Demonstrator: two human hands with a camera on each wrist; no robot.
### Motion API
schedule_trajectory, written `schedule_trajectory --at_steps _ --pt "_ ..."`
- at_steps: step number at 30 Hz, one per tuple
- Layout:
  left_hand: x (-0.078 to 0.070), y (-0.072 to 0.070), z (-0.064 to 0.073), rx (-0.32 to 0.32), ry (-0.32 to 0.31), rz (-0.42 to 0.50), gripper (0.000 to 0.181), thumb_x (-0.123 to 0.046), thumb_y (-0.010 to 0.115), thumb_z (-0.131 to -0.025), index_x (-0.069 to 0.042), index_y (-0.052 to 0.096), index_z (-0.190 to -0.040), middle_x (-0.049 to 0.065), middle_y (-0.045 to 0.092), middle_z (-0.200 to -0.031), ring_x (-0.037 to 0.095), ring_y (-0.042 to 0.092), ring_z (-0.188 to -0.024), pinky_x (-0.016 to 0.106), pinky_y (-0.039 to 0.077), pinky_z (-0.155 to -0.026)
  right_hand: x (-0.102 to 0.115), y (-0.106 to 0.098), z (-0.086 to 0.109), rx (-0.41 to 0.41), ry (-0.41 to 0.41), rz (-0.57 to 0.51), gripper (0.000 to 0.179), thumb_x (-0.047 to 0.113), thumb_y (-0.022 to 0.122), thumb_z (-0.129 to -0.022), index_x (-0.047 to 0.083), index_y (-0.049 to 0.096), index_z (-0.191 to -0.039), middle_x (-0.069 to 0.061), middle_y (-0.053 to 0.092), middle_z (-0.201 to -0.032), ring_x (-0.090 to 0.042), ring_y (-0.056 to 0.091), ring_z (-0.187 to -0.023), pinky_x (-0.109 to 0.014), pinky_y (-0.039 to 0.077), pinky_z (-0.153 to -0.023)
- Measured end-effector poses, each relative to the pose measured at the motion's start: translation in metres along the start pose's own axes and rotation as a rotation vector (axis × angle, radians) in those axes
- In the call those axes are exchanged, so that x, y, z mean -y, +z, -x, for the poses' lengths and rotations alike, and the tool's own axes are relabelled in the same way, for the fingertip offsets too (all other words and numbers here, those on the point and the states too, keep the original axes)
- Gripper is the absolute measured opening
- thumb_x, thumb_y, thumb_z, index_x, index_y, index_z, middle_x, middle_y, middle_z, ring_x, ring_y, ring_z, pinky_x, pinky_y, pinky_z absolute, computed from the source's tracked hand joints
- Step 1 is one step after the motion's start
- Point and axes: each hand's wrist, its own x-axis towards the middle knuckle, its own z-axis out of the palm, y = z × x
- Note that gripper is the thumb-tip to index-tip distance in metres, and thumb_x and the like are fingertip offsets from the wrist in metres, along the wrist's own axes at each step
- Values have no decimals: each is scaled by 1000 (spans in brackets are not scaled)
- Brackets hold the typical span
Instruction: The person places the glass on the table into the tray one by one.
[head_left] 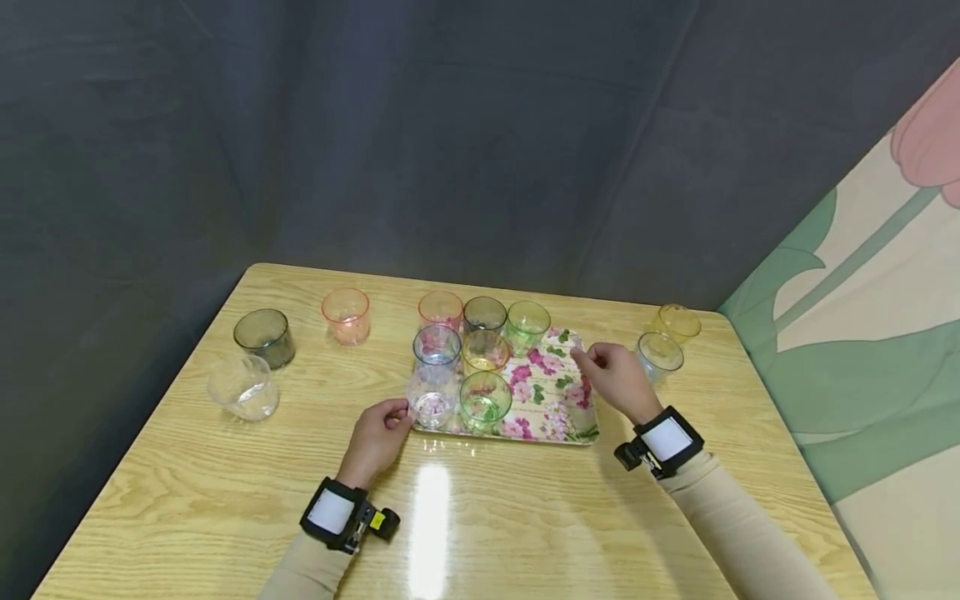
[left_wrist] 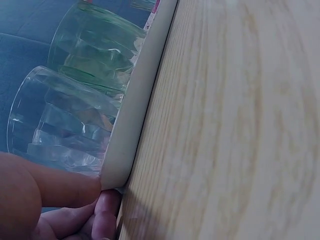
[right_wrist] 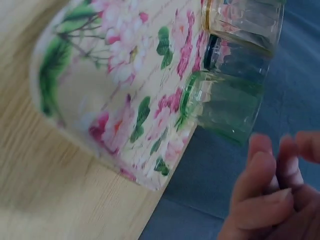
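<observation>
A flower-patterned tray (head_left: 551, 408) lies on the wooden table, bearing several tinted glasses on its left and back. At its front left corner my left hand (head_left: 378, 437) pinches the rim, with the thumb against the pale tray edge (left_wrist: 142, 110) in the left wrist view. Right beside those fingers stand a clear glass (head_left: 432, 398) and a green glass (head_left: 485, 404). Over the tray's right edge hovers my right hand (head_left: 618, 379), its fingers loosely bent. Nothing shows between those fingers in the right wrist view, where another green glass (right_wrist: 222, 102) appears beyond them.
Left of the tray stand a dark grey glass (head_left: 266, 340), a clear glass (head_left: 243, 387) that looks tilted, and a pink-red glass (head_left: 347, 318). Near the right hand are a bluish glass (head_left: 658, 358) and a yellow glass (head_left: 678, 323). A dark curtain (head_left: 450, 150) hangs behind the table.
</observation>
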Motion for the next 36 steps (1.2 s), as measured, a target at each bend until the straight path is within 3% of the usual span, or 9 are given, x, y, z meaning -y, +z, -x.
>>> schedule_trajectory --at_steps 7,14,21,29,36 --pt "-1 4 2 19 -21 8 29 -5 63 -94 3 67 -121 13 67 -104 18 57 -87 25 43 -73 -24 -1 24 226 150 47 58 45 49 -103 4 63 -63 -9 60 -58 -12 40 -47 -26 31 -46" --pt "0 4 3 21 -28 18 29 -5 63 -93 4 67 -121 13 67 -104 19 57 -87 26 43 -74 -40 5 39 386 238 96 66 53 47 -101 6 62 -58 1 50 -50 -11 37 -46 -26 31 -49" --pt "1 5 5 16 -29 22 29 -5 63 -93 4 67 -121 12 67 -103 18 56 -87 26 43 -74 -45 10 46 412 287 79 59 51 56 -97 8 64 -59 3 49 -50 -10 38 -48 -25 29 -50" --pt "4 6 6 -8 -21 26 28 -3 62 -93 3 67 -120 12 67 -101 17 54 -84 24 41 -70 -51 16 45 458 276 39 50 42 63 -96 8 65 -59 5 51 -49 -8 42 -47 -23 31 -50" --pt "2 6 5 -73 51 20 29 -3 64 -91 5 68 -119 13 68 -98 16 56 -82 24 43 -71 -50 21 45 443 297 1 44 33 63 -97 7 65 -61 3 57 -52 -8 44 -47 -22 32 -50"
